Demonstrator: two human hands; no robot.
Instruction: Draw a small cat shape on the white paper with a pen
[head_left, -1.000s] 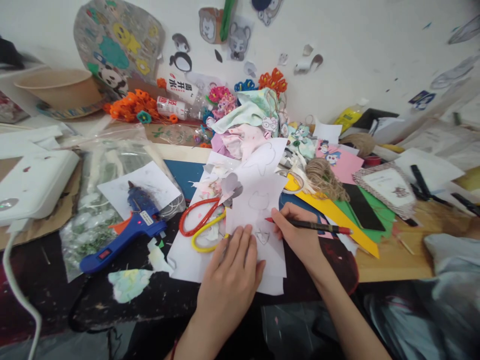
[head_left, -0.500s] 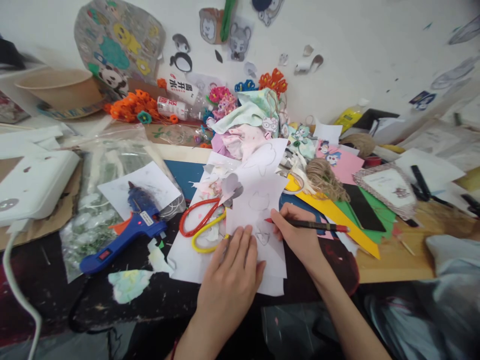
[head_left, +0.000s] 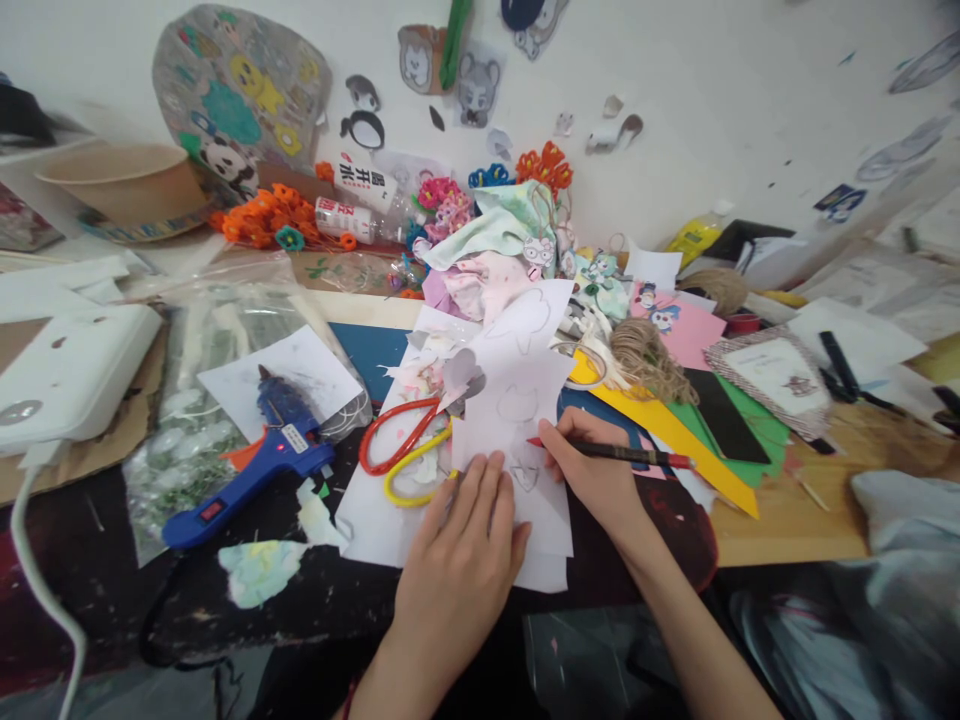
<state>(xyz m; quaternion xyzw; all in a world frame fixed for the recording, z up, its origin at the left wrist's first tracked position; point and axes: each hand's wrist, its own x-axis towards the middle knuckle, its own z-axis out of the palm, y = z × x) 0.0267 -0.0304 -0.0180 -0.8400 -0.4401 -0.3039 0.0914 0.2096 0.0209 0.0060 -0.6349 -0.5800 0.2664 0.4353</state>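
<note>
My left hand lies flat on a white sheet of paper, fingers stretched out. Several outline drawings in pencil-like lines run down the sheet. In my right hand is a slim pen with a dark barrel and red ends. Its red tip points left and is close to the sheet; whether it touches cannot be made out. Scissors with one red and one yellow handle loop lie just left of the sheet, their blades partly hidden under paper.
To the left are a blue glue gun, a plastic bag and a white power box. Fabric scraps pile up behind the sheet. Twine and yellow card are on the right. Someone's pale-blue clothing shows at lower right.
Almost nothing differs. The camera view has shifted very slightly; both hands and the pen keep nearly the same position on the paper.
</note>
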